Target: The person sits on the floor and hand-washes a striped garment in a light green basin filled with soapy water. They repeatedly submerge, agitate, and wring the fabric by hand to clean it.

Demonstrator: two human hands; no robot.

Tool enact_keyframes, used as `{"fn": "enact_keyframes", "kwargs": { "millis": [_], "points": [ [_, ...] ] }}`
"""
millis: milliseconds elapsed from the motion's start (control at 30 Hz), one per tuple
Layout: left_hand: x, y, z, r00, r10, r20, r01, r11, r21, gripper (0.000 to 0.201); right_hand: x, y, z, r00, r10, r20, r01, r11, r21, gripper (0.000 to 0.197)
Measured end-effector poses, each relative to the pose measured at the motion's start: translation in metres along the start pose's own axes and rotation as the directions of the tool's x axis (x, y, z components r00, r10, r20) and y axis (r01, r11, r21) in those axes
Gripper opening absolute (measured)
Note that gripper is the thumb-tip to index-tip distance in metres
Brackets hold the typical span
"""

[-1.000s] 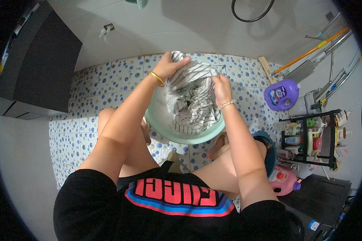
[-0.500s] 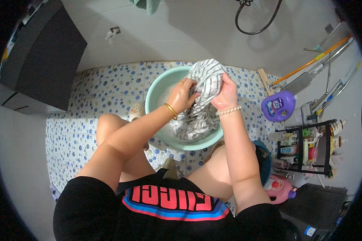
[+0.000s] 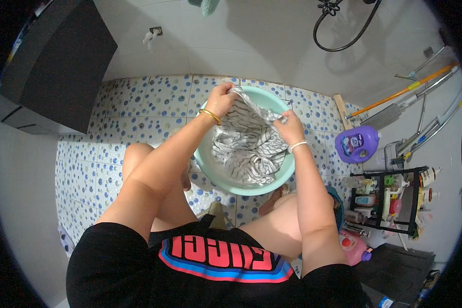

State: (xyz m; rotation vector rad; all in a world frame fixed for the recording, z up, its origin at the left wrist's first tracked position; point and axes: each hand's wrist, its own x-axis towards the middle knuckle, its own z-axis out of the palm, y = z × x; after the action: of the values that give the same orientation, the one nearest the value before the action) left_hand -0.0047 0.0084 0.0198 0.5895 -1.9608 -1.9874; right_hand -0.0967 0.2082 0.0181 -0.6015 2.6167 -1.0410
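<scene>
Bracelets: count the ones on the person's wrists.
2. A gold bracelet sits on the left wrist, near the basin's far rim. A pale beaded bracelet sits on the right wrist, above the striped cloth.

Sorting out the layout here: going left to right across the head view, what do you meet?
Dark cabinet → left hand → striped cloth in the green basin → right hand → purple jug → black shelf rack.
</scene>
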Motion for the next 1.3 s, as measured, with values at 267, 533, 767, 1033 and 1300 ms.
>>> {"fn": "enact_keyframes", "kwargs": {
  "millis": [267,533,767,1033,1300],
  "points": [
    [-0.007,0.018,0.017,0.930,-0.012,0.366,0.006,1.000,0.020,0.010,-0.023,-0.029,0.024,0.951,-0.308,0.033,0.298,0.939,0.173,0.019],
    [0.000,-0.006,0.029,0.910,0.403,-0.100,-0.313,0.825,0.471,0.030,-0.020,-0.017,-0.010,0.915,-0.031,0.402,-0.394,0.150,0.907,0.026],
    [-0.047,-0.040,0.049,0.961,0.125,0.248,-0.207,0.918,0.338,0.079,-0.019,-0.014,-0.027,0.869,0.042,0.493,-0.486,-0.115,0.866,0.033],
    [-0.031,-0.008,0.054,0.943,0.111,0.315,-0.263,0.828,0.495,0.033,-0.028,-0.036,-0.062,0.894,-0.059,0.444,-0.447,-0.174,0.877,0.035],
    [-0.037,0.029,0.036,0.957,-0.217,0.194,0.224,0.974,-0.019,0.028,0.002,0.008,-0.028,0.942,0.302,0.143,-0.258,0.385,0.886,0.031]
  ]
}}
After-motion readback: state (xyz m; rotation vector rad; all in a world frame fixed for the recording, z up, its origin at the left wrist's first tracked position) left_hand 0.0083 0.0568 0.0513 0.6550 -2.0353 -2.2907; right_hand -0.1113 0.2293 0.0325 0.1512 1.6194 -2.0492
